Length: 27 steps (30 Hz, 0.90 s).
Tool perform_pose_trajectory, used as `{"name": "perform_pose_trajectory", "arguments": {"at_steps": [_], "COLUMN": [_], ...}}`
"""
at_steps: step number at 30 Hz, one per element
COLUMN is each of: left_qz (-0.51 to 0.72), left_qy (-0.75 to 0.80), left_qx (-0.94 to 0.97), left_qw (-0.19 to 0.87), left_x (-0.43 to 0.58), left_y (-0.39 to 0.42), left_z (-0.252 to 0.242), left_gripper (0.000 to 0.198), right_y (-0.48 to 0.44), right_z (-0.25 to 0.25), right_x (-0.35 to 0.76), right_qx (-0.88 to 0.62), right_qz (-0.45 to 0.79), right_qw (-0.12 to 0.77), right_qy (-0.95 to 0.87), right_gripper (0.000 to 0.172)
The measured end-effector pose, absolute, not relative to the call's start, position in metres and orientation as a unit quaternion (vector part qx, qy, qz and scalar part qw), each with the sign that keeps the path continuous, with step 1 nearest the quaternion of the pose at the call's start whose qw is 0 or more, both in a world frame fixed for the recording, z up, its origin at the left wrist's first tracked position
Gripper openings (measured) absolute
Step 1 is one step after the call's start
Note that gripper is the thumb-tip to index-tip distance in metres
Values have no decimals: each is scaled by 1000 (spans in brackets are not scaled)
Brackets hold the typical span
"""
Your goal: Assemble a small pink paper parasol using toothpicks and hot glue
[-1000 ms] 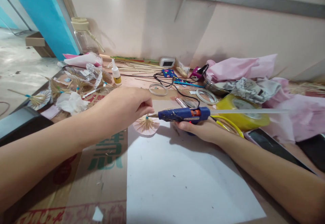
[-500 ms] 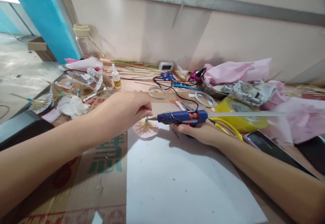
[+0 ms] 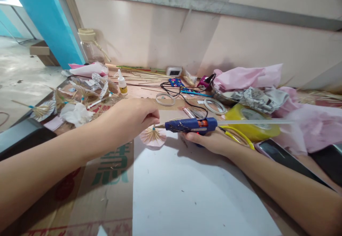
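My left hand (image 3: 141, 113) is closed in a pinch at the stick end of a small paper umbrella (image 3: 153, 138). Its pale pink pleated canopy and thin ribs hang below my fingers, over the white sheet (image 3: 187, 189). Around a blue hot glue gun (image 3: 191, 125) the fingers of my right hand (image 3: 208, 139) are wrapped. The gun's nozzle points left and reaches the blue band at the umbrella's hub. A long clear glue stick (image 3: 256, 122) sticks out of the gun's back end. Whether fresh glue is there is too small to tell.
More small umbrellas (image 3: 42, 109) and crumpled tissue (image 3: 76, 114) lie at the left. A glue bottle (image 3: 122, 82) stands behind my left hand. Tape rolls (image 3: 215, 106), yellow tape (image 3: 251, 120), yellow-handled scissors (image 3: 240, 136), a phone (image 3: 288, 159) and pink fabric (image 3: 248, 75) fill the right side.
Both hands, the glue gun and the umbrella hold nearly the same places. The whole view has shifted very slightly.
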<state>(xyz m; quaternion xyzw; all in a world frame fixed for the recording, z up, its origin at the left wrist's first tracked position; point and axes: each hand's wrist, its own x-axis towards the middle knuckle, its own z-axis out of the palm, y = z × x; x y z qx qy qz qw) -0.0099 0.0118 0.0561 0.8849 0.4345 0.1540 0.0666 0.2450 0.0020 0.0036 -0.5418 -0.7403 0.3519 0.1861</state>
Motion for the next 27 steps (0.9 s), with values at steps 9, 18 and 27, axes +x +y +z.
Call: {"name": "perform_pose_trajectory", "arguments": {"at_steps": [9, 18, 27], "left_qz": [156, 140, 147], "left_qy": [431, 433, 446], "left_qx": [886, 887, 881], "left_qw": [71, 78, 57], "left_x": [-10, -9, -12], "left_y": [13, 10, 11], "left_z": [57, 62, 62], "left_gripper": [17, 22, 24], "right_y": [9, 6, 7], "right_z": [-2, 9, 0], "right_x": [248, 243, 249], "right_qx": [-525, -545, -571], "right_qz": [388, 373, 364], "right_qw": [182, 161, 158], "right_qy": [-736, -733, -719], "right_gripper": [42, 38, 44]}}
